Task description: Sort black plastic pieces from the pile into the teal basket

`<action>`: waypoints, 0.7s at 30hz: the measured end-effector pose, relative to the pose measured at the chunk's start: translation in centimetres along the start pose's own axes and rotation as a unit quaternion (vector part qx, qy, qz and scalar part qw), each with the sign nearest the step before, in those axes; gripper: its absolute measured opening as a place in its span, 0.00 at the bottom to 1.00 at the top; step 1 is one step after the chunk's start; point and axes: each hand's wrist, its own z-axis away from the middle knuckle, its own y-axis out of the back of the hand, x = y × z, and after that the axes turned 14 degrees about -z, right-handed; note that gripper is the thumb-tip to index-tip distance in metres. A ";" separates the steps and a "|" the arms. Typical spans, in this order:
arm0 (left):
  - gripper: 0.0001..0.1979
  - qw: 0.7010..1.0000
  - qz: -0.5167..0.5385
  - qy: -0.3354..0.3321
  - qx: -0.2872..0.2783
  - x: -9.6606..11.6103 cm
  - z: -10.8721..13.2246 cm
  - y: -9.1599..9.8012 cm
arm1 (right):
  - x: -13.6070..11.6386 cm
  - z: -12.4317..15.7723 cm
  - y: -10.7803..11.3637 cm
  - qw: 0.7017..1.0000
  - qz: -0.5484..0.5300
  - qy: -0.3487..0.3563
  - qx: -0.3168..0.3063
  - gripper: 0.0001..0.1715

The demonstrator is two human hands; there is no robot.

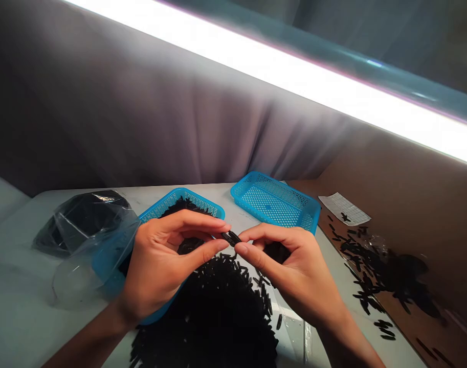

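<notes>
My left hand [158,260] pinches one end of a small, long black piece [230,237] between thumb and fingers. The other end is pinched by the thumb and fingertips of my right hand [296,258]. It may be two pieces lying together; I cannot tell. Below both hands spreads a large pile of similar black pieces [218,317]. Behind and under my left hand stands a blue basket [217,208] filled with more of them, partly hidden by the hand. Something dark shows under the curled fingers of my right hand.
A second blue basket [313,214] with perforated sides stands at the back. On the left lies a clear plastic bag [87,220] of dark contents. Loose black pieces [367,271] and a white gridded paper [344,208] lie at right. A bright tube light [275,66] crosses overhead.
</notes>
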 end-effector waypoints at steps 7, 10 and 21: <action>0.11 1.000 -0.008 -0.010 -0.019 -0.4 0.0 0.2 | 0.3 -0.2 0.0 0.999 -0.021 -0.035 -0.010 0.03; 0.12 0.999 -0.011 -0.014 -0.040 -0.5 -0.1 0.3 | 0.2 -0.1 0.0 0.999 -0.023 -0.040 -0.010 0.04; 0.13 0.997 0.013 -0.057 -0.056 -0.2 -0.2 0.6 | 0.3 -0.4 0.3 0.995 -0.067 -0.056 -0.054 0.08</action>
